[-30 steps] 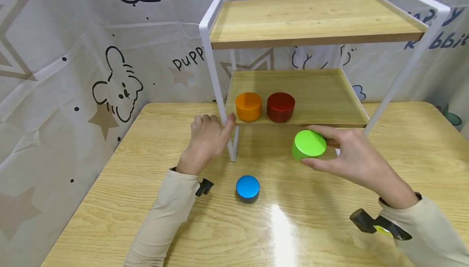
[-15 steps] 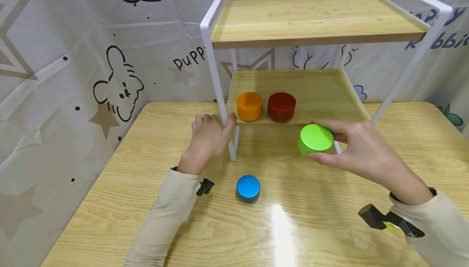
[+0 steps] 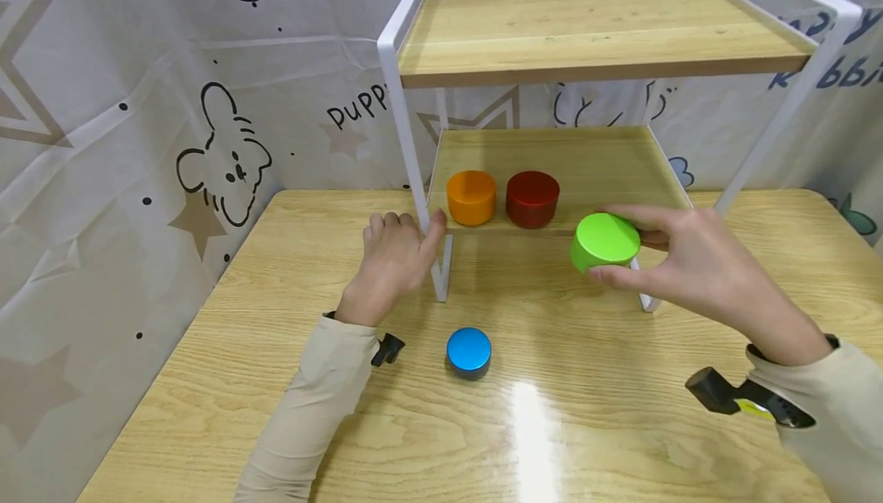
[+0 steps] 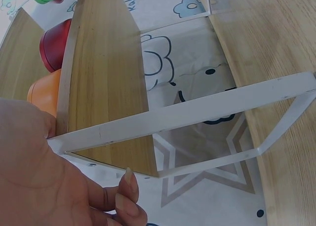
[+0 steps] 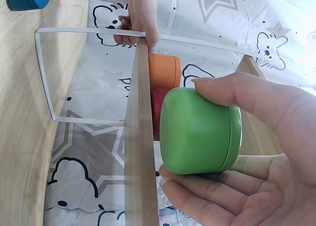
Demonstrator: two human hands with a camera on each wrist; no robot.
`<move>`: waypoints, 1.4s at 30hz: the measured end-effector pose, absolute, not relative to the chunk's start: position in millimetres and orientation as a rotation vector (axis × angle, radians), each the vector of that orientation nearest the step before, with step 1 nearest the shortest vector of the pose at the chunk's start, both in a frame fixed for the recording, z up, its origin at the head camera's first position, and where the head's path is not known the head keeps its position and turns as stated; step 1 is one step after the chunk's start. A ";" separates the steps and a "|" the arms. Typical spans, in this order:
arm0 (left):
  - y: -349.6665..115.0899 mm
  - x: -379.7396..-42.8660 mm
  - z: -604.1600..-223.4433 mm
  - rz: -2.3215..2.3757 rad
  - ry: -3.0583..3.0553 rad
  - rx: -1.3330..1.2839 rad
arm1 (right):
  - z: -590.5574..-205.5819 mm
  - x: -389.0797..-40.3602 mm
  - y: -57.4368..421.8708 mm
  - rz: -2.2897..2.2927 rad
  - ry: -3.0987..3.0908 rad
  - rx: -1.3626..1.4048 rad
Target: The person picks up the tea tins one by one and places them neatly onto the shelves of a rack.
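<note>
My right hand (image 3: 710, 269) grips a green round lidded tin (image 3: 605, 242), thumb on one side and fingers on the other. In the head view, the tin appears just in front of the middle shelf's right part; the right wrist view shows it close to the board's edge. My left hand (image 3: 396, 261) holds the rack's (image 4: 113, 129) white front-left post, thumb by the shelf corner, fingers loosely curled in the left wrist view. An orange tin (image 3: 472, 198) and a dark red tin (image 3: 533, 200) stand side by side on the middle shelf (image 3: 607, 158).
A smaller-looking blue round tin (image 3: 469, 351) stands on the wooden table (image 3: 386, 434), in front of the rack. Above the middle shelf is the rack's top board (image 3: 607, 31). A printed cloth (image 3: 117, 181) hangs behind and to the left.
My right hand has raised the green tin and carried it rightward, toward the middle shelf's level. The left hand has stayed on the post. The blue, orange and red tins have not moved.
</note>
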State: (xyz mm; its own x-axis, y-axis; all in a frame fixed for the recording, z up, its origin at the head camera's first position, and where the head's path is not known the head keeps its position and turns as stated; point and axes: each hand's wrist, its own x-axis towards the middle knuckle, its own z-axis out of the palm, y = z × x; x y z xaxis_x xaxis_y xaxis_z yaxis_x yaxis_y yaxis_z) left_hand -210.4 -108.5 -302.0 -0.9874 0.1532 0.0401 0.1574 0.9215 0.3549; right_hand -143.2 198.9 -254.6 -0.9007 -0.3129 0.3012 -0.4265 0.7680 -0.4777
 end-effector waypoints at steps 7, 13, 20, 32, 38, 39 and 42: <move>-110.3 -209.2 -301.8 -0.576 -3.065 -0.252 | -248.4 -151.5 199.1 0.835 -2.763 0.566; -109.7 -209.9 -301.3 -0.589 -3.068 -0.260 | -250.4 -159.7 201.9 0.864 -2.774 0.486; -109.4 -211.3 -300.8 -0.579 -3.070 -0.256 | -251.4 -173.8 204.0 0.848 -2.785 0.469; -110.0 -211.0 -301.8 -0.574 -3.066 -0.249 | -247.9 -190.2 200.0 0.765 -2.819 0.431; -110.2 -210.7 -302.1 -0.567 -3.076 -0.245 | -247.3 -194.2 199.3 0.782 -2.828 0.403; -110.2 -210.9 -302.2 -0.565 -3.077 -0.245 | -247.3 -194.5 199.2 0.783 -2.831 0.402; -110.2 -211.4 -302.5 -0.566 -3.076 -0.245 | -247.2 -195.6 198.8 0.780 -2.834 0.402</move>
